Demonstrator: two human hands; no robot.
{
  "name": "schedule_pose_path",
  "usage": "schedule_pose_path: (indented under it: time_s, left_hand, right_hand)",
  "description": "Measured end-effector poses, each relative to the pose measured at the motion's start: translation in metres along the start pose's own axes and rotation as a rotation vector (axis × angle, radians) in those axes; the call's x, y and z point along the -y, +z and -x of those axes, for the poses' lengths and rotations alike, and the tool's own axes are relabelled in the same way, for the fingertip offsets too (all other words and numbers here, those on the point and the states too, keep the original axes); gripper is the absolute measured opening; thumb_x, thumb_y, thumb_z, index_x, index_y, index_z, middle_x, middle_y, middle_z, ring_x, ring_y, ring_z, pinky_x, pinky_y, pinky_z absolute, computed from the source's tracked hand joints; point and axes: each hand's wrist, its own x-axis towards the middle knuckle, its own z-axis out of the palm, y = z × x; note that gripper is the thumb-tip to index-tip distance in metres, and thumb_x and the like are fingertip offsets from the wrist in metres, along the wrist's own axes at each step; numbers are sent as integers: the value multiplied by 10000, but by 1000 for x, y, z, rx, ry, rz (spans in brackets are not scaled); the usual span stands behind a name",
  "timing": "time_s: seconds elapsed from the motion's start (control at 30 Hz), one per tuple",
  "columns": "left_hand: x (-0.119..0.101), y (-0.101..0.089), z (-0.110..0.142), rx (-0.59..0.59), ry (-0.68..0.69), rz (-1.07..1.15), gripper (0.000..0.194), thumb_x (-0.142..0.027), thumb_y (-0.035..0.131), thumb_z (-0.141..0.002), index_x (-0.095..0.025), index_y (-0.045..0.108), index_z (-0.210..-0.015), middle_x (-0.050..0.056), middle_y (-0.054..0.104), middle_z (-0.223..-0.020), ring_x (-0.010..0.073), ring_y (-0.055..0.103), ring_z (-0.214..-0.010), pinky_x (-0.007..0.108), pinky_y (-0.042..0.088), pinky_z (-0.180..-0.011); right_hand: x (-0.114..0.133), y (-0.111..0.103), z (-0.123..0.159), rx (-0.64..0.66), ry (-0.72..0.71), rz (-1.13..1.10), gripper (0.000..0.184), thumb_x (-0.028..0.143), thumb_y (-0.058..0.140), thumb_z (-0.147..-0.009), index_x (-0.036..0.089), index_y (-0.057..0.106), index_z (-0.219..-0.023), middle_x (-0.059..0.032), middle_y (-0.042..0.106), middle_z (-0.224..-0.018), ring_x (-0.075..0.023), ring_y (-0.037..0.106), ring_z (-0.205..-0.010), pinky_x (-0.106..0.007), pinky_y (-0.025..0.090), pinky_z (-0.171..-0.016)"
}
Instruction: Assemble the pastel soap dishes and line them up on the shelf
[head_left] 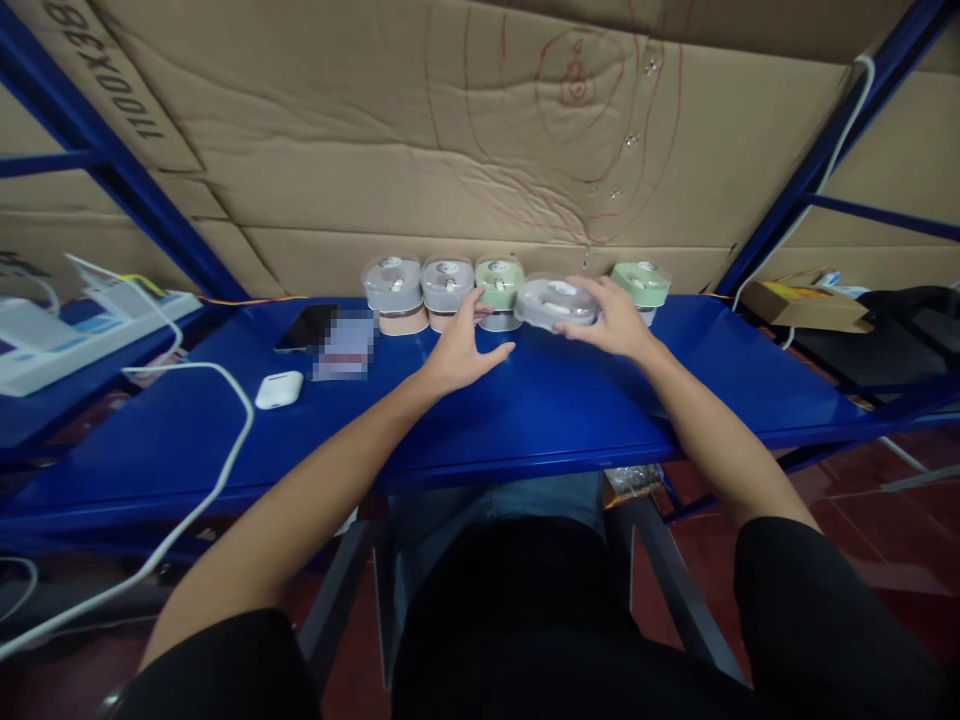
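My right hand [611, 318] grips a grey oval container with a clear lid [559, 302], holding it by its right side, slightly tilted and blurred. Fingers and thumb spread, my left hand [461, 350] is in front of the stacked containers. Its fingertips come close to a green clear-lidded container [498, 285]; whether they touch it, I cannot tell. To the left stand two grey containers, one at the far left [392, 288] and one beside it [448, 285], each atop a pinkish one. Another green container [640, 284] stands behind my right hand, its lower part partly hidden.
On the blue table [525, 410] a white earbud case [279, 390] lies near a dark phone [307, 328] and a blurred-out card. A white cable [244, 430] crosses the left side. Cardboard [337, 150] walls the back, and blue metal posts [161, 210] rise at the sides.
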Motion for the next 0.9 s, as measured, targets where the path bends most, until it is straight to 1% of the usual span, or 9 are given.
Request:
schedule_pose_path:
  time_s: [0.1,0.17,0.33,0.43,0.53,0.63,0.73,0.8,0.9]
  left_hand:
    - [-9,-7,-2,-44,52,-82,1002,-342,887,-955,-228,369,-1805,196,721,-1569,391,709,-1501,618,530,-1375]
    - [-13,-9,-2,-47,54,-103,970,-334,864,-971,-224,372,-1799,194,728,-1554,386,711,-1489,604,545,-1359]
    - [-14,-6,1,3,33,-115,932,-373,820,-989,-183,378,-1788,215,726,-1543,391,720,-1463,602,599,-1295]
    - [-14,-6,1,23,36,-128,914,-384,814,-992,-155,401,-1775,231,731,-1531,398,731,-1442,606,604,-1284]
    - [-14,-6,1,31,32,-136,913,-390,822,-986,-172,418,-1776,225,737,-1522,405,742,-1412,624,610,-1267]
    - [-14,-6,1,26,29,-141,902,-395,818,-987,-174,426,-1768,223,737,-1522,400,741,-1399,626,611,-1259]
    - [-13,-6,1,6,30,-136,869,-389,807,-991,-170,440,-1748,221,735,-1521,388,735,-1405,602,614,-1256]
    - [-11,-6,0,-36,35,-138,832,-369,806,-990,-189,466,-1726,206,743,-1500,380,735,-1401,591,612,-1254]
    - [-5,-7,-3,-129,38,-152,745,-340,802,-985,-213,520,-1663,186,763,-1455,371,750,-1354,597,611,-1238]
  right_hand:
    - [-11,-7,-8,-176,221,161,1019,844,747,-978,181,589,-1735,-270,698,-1483,-552,667,-1376,-724,544,-1188]
    - [-15,-6,-15,-222,309,249,983,838,716,-1003,149,604,-1695,-306,679,-1493,-580,638,-1394,-753,528,-1171]
    - [-13,9,-30,-116,467,412,968,832,642,-1056,48,589,-1620,-420,605,-1568,-611,588,-1467,-779,480,-1187]
    - [-17,18,-38,-91,507,439,985,851,575,-1080,35,584,-1631,-422,571,-1609,-615,580,-1500,-769,485,-1204]
    - [-25,23,-42,-180,483,399,991,891,558,-1060,57,635,-1591,-418,577,-1607,-636,611,-1454,-790,524,-1145]
    - [-22,18,-42,-226,503,399,1011,891,562,-1052,49,615,-1608,-438,553,-1638,-655,612,-1446,-815,525,-1132]
    - [-3,9,-42,-266,395,400,986,850,587,-1066,53,582,-1646,-423,554,-1661,-659,573,-1496,-838,484,-1192]
    - [15,11,-49,-258,186,363,993,826,677,-1037,88,551,-1690,-391,543,-1710,-671,503,-1570,-863,436,-1249]
    - [40,33,-71,-111,-126,305,1122,759,893,-922,177,464,-1780,-312,390,-1899,-655,328,-1722,-861,328,-1356]
